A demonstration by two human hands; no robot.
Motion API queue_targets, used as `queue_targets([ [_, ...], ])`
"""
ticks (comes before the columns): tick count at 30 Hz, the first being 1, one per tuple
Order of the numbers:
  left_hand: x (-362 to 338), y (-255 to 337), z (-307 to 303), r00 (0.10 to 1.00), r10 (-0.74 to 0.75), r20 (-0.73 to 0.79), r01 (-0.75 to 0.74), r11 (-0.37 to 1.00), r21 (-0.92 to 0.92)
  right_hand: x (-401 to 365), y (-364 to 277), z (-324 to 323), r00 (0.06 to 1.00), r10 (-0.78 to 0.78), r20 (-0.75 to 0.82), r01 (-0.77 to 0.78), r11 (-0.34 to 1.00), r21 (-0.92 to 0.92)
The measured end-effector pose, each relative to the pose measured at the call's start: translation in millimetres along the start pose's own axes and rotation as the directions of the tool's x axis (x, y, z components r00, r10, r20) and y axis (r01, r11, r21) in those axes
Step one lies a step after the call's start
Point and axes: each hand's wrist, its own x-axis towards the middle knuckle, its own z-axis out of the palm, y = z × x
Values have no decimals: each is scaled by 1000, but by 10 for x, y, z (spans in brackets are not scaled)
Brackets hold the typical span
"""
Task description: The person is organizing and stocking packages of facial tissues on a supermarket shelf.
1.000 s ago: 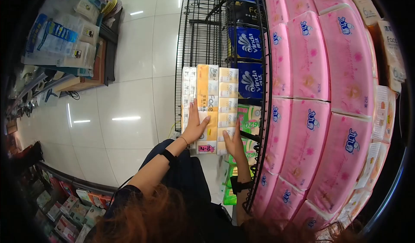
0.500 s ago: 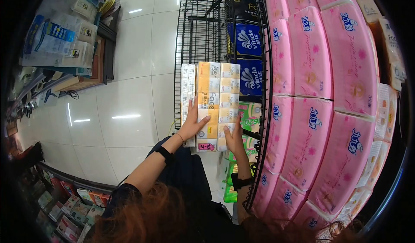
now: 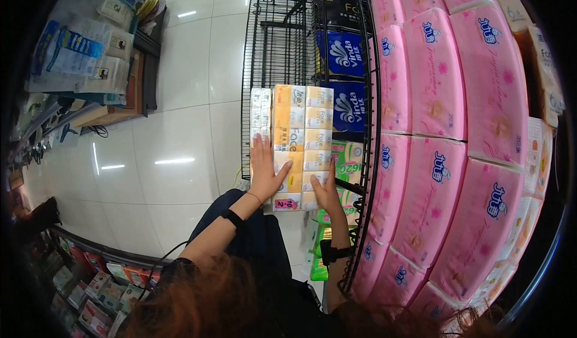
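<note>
A bundle of face tissue packs [image 3: 318, 118] in white and orange wrap sits on the wire rack, a pink price label at its near end. Alongside its left edge runs a row of white packs [image 3: 261, 110]. My left hand [image 3: 267, 168] lies over these white packs with fingers stretched out, its thumb on the orange panel of the tissue bundle. At the bundle's right side, my right hand [image 3: 326, 189] grips with the thumb on top and the fingers along the edge. What lies under the bundle is hidden.
The black wire rack [image 3: 276, 43] extends ahead. Blue Vinda packs [image 3: 348, 106] and green packs [image 3: 347, 160] stand right of the bundle. Large pink tissue packs [image 3: 436, 163] fill the shelf farther right. Left are tiled floor [image 3: 180, 127] and a display of bagged goods [image 3: 90, 58].
My left hand has shifted left, from the seam beside the orange packs onto the white row, its fingers now flatter. The right hand and the bundle have hardly moved.
</note>
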Motion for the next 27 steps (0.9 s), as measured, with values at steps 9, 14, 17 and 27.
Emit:
queue_targets([
  [9, 41, -86, -26, 979, 22, 202, -13, 999, -47, 24, 62, 7, 999, 0, 39, 0, 1000, 12],
  [14, 59, -80, -14, 962, -17, 272, 9, 1000, 28, 39, 34, 6, 999, -38, 29, 39, 997, -61],
  [17, 89, -41, -43, 949, -48, 313, 34, 998, 50, -16, -411, -92, 993, 106, 48, -110, 989, 98],
  [27, 297, -480, -234, 836, 42, 547, 123, 958, -260, -1589, -2237, -1324, 743, 441, 503, -470, 879, -76],
])
